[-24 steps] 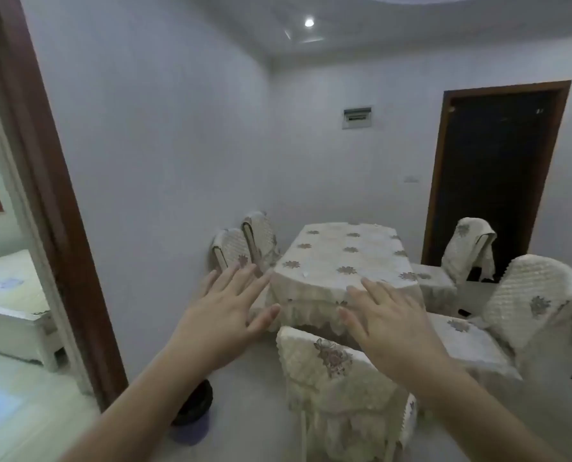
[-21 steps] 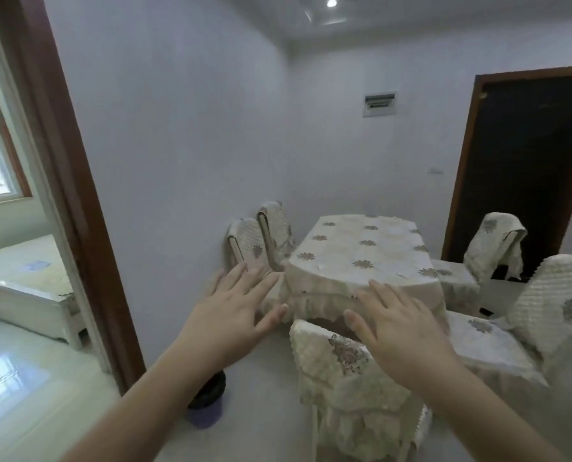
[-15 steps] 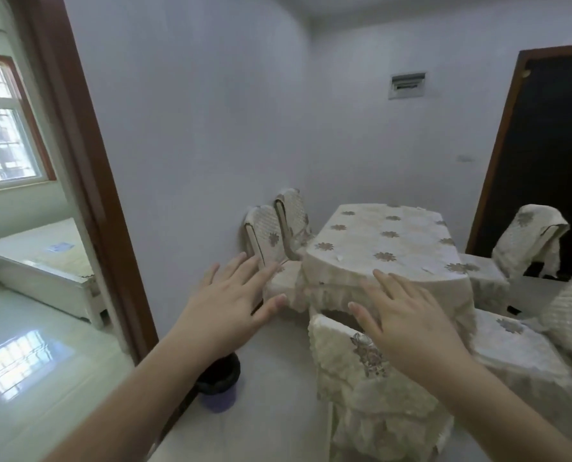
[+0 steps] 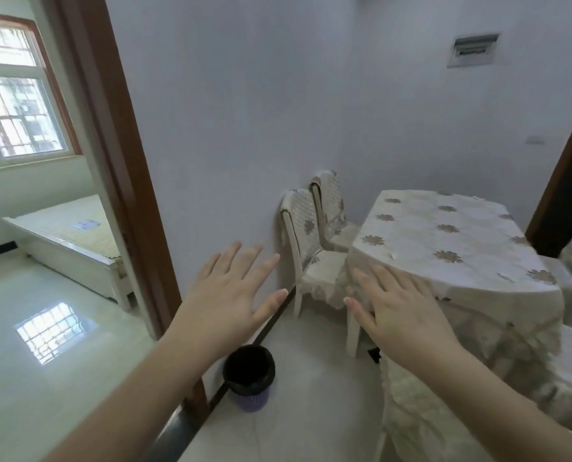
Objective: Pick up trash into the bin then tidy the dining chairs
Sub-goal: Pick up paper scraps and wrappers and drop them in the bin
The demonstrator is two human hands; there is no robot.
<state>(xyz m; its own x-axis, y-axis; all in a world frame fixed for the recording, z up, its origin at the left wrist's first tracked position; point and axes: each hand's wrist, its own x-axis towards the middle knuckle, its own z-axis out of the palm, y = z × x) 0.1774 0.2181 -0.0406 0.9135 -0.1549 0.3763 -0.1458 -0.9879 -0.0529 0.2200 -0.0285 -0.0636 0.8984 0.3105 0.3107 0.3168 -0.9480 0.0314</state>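
Bin (image 4: pixel 249 378) left of table (image 4: pixel 451 248); chairs (image 4: pixel 306 228) between.

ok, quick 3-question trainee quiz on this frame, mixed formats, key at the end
1. True or false: the left hand holds a piece of trash.
2. Multiple choice: where is the bin? A) on the table B) on the floor by the door frame C) on a chair seat.
3. Fill in: the two chairs left of the table stand with their backs against the ___.

Key: 1 false, since both it and the right hand are open with spread fingers, holding nothing. 2 B. 3 wall.
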